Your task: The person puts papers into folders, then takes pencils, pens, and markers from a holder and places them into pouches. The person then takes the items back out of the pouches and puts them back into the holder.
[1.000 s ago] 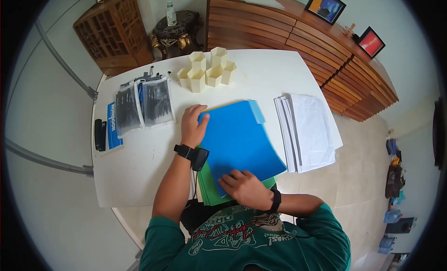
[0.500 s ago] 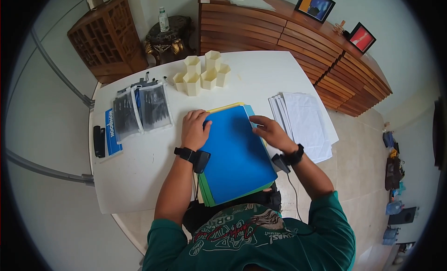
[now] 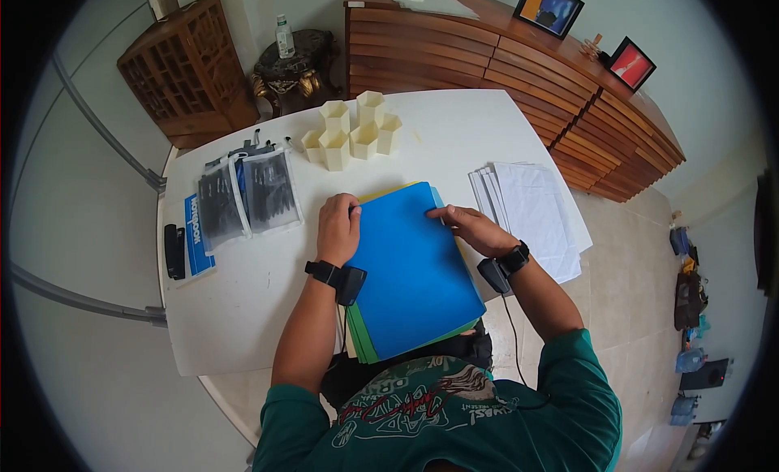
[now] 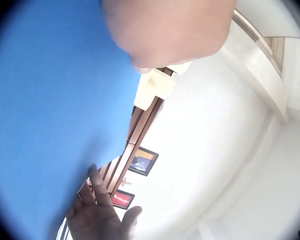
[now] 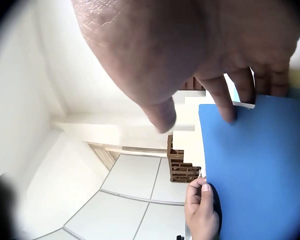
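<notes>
A blue folder (image 3: 414, 265) lies on top of a stack of coloured folders, close to the person's body. Green folders (image 3: 363, 336) show beneath it at the lower left, and a yellow edge (image 3: 381, 193) at the top. My left hand (image 3: 337, 228) grips the stack's upper left edge, thumb along the blue face. At the upper right edge is my right hand (image 3: 480, 231), its fingers extended. In the right wrist view, its index fingertip (image 5: 229, 116) touches the blue surface while the other fingers lie along the edge.
White papers (image 3: 531, 216) are piled at the table's right. Several cream hexagonal cups (image 3: 335, 147) stand at the back. Zip pouches (image 3: 272, 188), a blue notebook (image 3: 196, 232) and a black stapler (image 3: 174, 251) lie on the left. A wooden cabinet (image 3: 430, 54) stands beyond the table.
My right hand has gone from the blue folder's lower edge up to its right edge. The blue folder, tilted before, now lies nearly in line with the stack. My left hand stays at the left edge.
</notes>
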`<state>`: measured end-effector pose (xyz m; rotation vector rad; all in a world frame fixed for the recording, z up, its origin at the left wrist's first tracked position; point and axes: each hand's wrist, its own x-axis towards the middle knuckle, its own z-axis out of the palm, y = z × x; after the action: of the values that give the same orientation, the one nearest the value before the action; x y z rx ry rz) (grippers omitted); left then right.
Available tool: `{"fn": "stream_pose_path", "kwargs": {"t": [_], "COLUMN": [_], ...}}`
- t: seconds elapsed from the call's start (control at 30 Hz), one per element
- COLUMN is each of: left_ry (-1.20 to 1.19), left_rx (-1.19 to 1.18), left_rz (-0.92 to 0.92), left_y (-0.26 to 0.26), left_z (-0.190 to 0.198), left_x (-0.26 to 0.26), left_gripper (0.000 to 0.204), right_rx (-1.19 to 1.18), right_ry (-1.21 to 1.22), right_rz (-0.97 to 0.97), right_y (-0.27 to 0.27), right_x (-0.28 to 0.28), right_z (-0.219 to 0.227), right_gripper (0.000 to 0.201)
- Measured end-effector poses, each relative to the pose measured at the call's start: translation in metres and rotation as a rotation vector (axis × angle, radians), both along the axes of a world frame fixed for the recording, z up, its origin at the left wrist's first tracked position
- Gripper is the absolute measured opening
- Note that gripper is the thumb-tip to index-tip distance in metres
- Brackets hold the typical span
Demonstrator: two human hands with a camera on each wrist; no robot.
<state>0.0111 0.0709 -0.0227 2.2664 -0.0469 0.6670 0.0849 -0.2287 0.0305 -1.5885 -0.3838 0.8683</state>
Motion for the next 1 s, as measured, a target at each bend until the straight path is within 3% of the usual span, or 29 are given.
{"fn": "stream_pose_path", "kwargs": {"t": [0.1,0.17,0.3,0.53,0.63,0.7,0.8,0.93,1.0], "left_ry": [-0.004,0.008,0.03,0.025,0.034,0.013,-0.025,-0.064,-0.11], "left_rx": [-0.025,-0.035,-0.045,-0.069,-0.08,-0.079,-0.131,-0.178,-0.401], "left_rz": [0.018,0.025,0.016,0.046,0.06,0.033,-0.012,-0.026,-0.093], "left_y": [-0.002,-0.001,0.0,-0.001,0.0,0.001,0.003,0.005,0.006], "left_z": [0.003,0.003,0.002,-0.002,-0.002,-0.003,-0.007,-0.01,-0.014], "left_x": [-0.002,-0.003,-0.003,-0.002,-0.002,-0.001,0.001,0.001,0.003], "left_gripper": [0.007,0.007,0.007,0.009,0.008,0.006,0.005,0.004,0.005], "right_rx": [0.09,0.267,0.303,0.309,0.288,0.256,0.201,0.24,0.021], "right_ry": [0.063,0.261,0.365,0.319,0.33,0.496,0.567,0.436,0.201], "right_rz": [0.007,-0.122,-0.192,-0.243,-0.159,-0.178,-0.239,-0.131,-0.056], "right_y": [0.004,0.006,0.005,0.009,0.012,0.011,0.015,0.015,0.018], "right_x": [-0.008,-0.013,-0.011,-0.009,-0.006,-0.009,-0.008,0.0,-0.004], "right_z": [0.01,0.019,-0.006,-0.015,-0.012,-0.002,0.0,-0.019,-0.011], "right_gripper": [0.061,0.056,0.043,0.038,0.049,0.057,0.053,0.055,0.061]}}
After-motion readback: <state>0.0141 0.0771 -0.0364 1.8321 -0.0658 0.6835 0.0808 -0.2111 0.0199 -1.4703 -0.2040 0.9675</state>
